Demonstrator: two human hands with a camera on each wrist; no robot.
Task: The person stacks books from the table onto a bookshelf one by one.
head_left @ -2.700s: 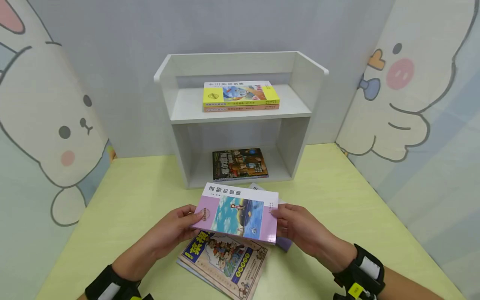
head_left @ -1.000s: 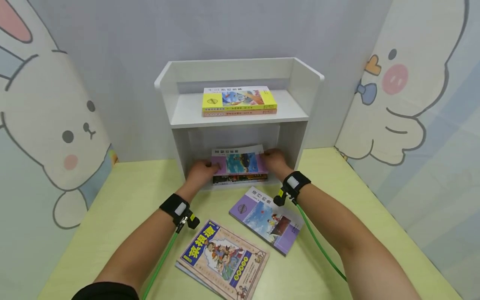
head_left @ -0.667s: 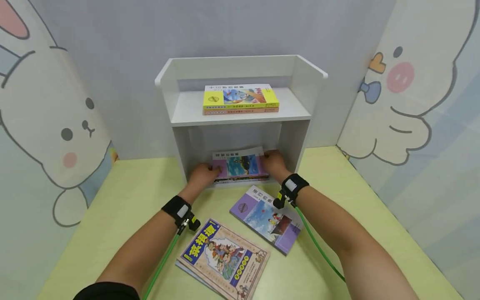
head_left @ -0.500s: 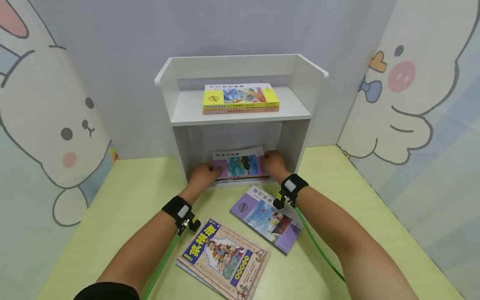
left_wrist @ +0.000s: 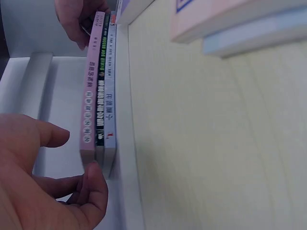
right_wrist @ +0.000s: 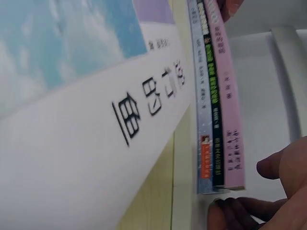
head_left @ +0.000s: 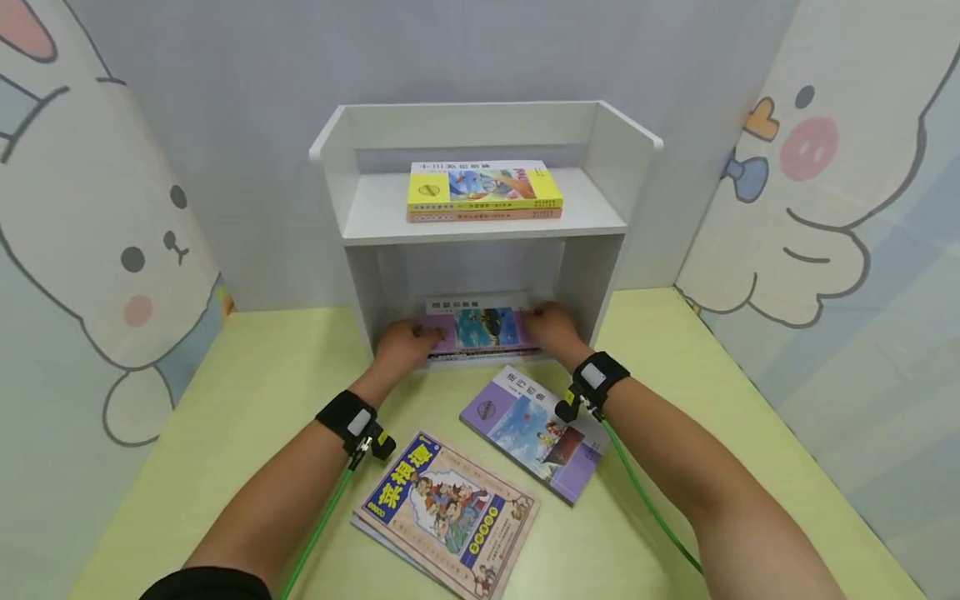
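A purple-and-white paperback book with a sea picture lies flat on the lower shelf. Under it are a black-spined book and a light blue-spined book, their edges nearly flush. My left hand is at the stack's left end; in the left wrist view its thumb stands off the purple book and its loosely bent fingers touch or nearly touch the end. At the right end is my right hand, its thumb apart from the books and its fingers just beyond the corner.
The white two-tier shelf bears a yellow book on a pink-spined one above. On the yellow table lie another purple book, below my right wrist, and a comic-style book over a bluish one.
Both hands carried the purple sea-picture book from above the table to the lower shelf. Its front edge came down onto the stack, and it now lies flat there.
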